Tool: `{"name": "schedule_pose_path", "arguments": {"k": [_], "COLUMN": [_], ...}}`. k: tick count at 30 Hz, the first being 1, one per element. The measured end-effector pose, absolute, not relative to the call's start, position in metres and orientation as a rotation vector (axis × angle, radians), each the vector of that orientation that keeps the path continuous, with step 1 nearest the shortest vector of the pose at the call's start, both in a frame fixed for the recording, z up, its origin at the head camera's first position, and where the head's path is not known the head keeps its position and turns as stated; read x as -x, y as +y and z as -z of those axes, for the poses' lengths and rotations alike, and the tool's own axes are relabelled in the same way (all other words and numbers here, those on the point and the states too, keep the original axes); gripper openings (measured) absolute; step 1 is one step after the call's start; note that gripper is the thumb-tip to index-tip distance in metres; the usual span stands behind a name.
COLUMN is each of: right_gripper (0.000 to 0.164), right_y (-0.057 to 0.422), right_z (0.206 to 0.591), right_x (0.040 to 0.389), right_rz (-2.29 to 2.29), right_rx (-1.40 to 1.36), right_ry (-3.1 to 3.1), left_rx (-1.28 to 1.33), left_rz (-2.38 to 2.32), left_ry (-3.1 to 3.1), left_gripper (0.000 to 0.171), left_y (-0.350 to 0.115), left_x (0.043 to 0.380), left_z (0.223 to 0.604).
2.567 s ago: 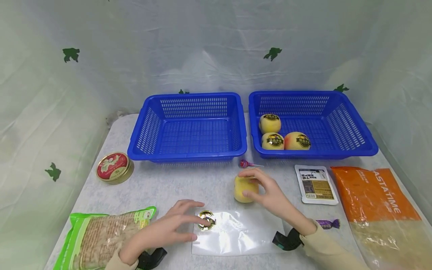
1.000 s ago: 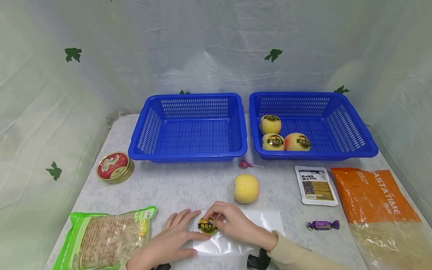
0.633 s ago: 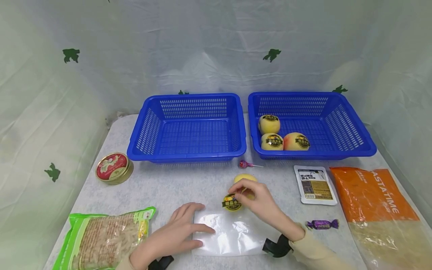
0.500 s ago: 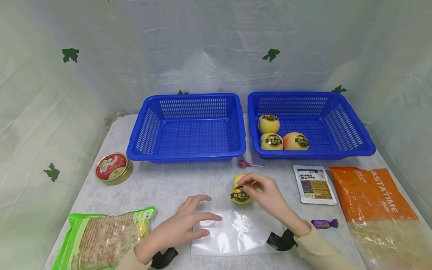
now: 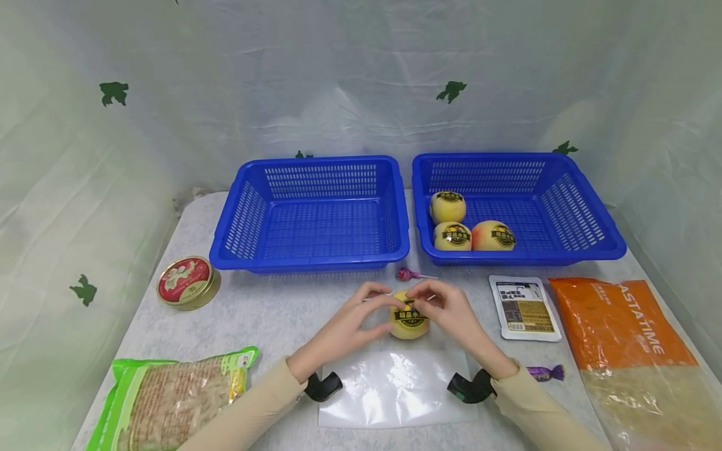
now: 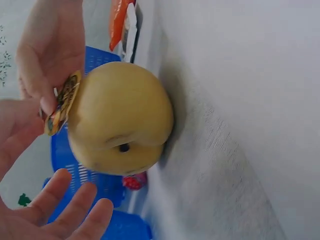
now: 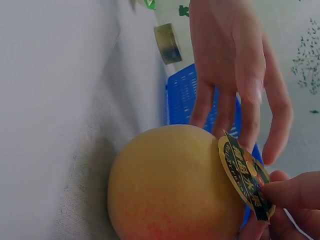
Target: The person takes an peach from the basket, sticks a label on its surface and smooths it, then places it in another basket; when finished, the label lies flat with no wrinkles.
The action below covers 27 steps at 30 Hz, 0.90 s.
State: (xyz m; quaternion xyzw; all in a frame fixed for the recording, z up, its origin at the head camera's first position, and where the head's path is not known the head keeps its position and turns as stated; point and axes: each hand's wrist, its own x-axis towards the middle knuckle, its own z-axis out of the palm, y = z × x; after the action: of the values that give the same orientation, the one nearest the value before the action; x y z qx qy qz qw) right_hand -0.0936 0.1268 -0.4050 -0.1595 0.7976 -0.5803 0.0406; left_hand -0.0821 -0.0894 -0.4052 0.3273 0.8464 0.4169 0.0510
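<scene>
A yellow peach (image 5: pixel 407 334) sits on the table between both hands; the right wrist view shows a red blush low on its side. My right hand (image 5: pixel 451 316) pinches a round black-and-gold sticker (image 7: pixel 244 172) between thumb and index finger. The sticker stands against the peach, its edge tilted off the skin near my fingertips. My left hand (image 5: pixel 351 327) is at the peach's left with fingers spread, index fingertip right at the sticker's upper edge and thumb apart from it. In front lies a clear, glossy plastic sheet (image 5: pixel 389 391).
Behind are two blue baskets, the left one (image 5: pixel 310 260) and the right one (image 5: pixel 536 255), which holds three stickered peaches (image 5: pixel 448 210). Around lie a lollipop (image 5: pixel 406 274), red-topped tin (image 5: pixel 188 282), green-edged bag (image 5: pixel 180 394), white packet (image 5: pixel 524 307), purple candy (image 5: pixel 544 373) and orange bag (image 5: pixel 626 326).
The right hand let go of the peach, peeled the sticker off the plastic sheet and carried it to the peach. The left hand moved from the sheet up to the peach's left side.
</scene>
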Motion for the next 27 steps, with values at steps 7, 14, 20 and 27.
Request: {"name": "schedule_pose_path", "arguments": {"k": [7,14,20,27], "right_gripper": [0.014,0.008,0.014,0.022], "right_y": [0.122,0.133,0.140,0.138], "right_z": [0.391,0.418,0.423,0.424], "right_x": [0.088,0.094,0.098,0.102], "right_rz": [1.770,1.697,1.830,1.882], "right_rx": [0.543,0.536,0.454,0.260], "right_ry": [2.516,2.590,2.180,2.015], "left_rx": [-0.888,-0.735,-0.616,-0.515], "left_rz": [-1.418,-1.583,-1.669,-1.720], "left_ry": [2.516,2.344,2.225,2.097], "left_gripper": [0.021,0.017,0.010,0.013], "left_y": [-0.072,-0.069,-0.067,-0.064], "left_x": [0.094,0.104,0.111,0.108], "left_z": [0.417,0.426,0.420,0.401]}}
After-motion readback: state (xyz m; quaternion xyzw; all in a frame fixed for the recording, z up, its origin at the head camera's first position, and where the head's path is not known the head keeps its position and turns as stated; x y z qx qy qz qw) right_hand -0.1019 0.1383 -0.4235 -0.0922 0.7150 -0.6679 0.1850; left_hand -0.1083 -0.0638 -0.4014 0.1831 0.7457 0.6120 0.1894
